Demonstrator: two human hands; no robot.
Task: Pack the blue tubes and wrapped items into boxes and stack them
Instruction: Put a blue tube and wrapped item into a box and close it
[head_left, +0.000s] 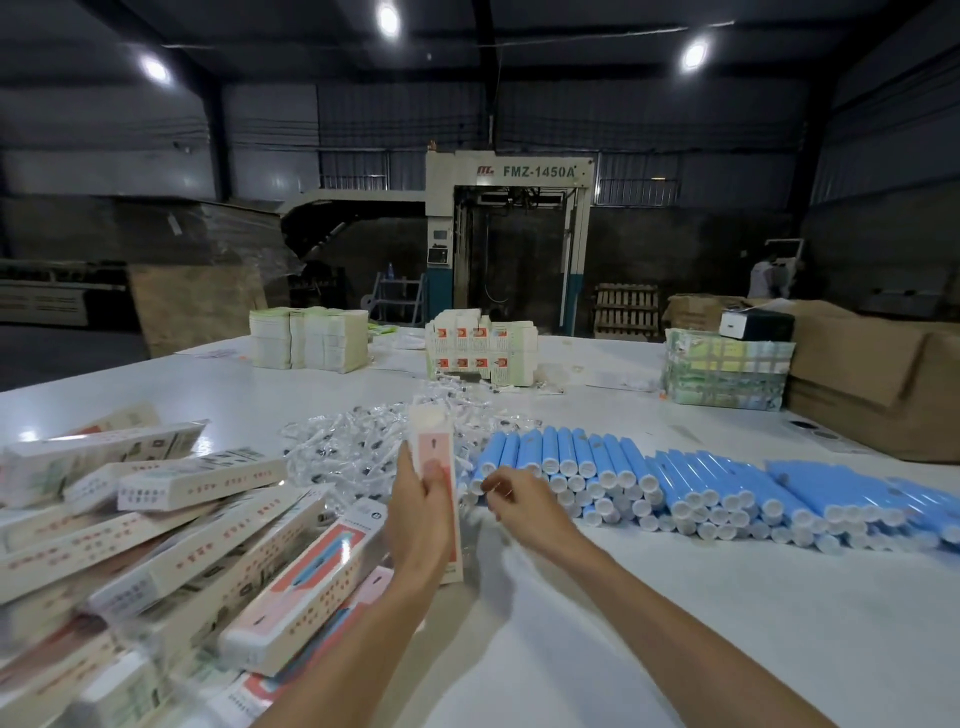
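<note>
Dim warehouse all round, a big machine at the back, and a white tabletop (675, 623) up front under the lamps. Left of the held box lies a loose pile of filled boxes (197, 545), slanting over one another. The left hand (421, 514) grips the box (434, 447) upright, fingers wrapped round its lower half. Just behind the box sits a heap of clear wrapped items (353, 447). Right of the box the right hand (530, 506) hovers with fingers curled; it's blurred, and I can't tell if it pinches anything. Further right of the box the blue tubes (675, 483) lie in stacked rows, white caps towards the person. To my eye the step is loading this box. I'd hold it steady, take a tube off the top row so the stack doesn't roll, and slide it in straight.
</note>
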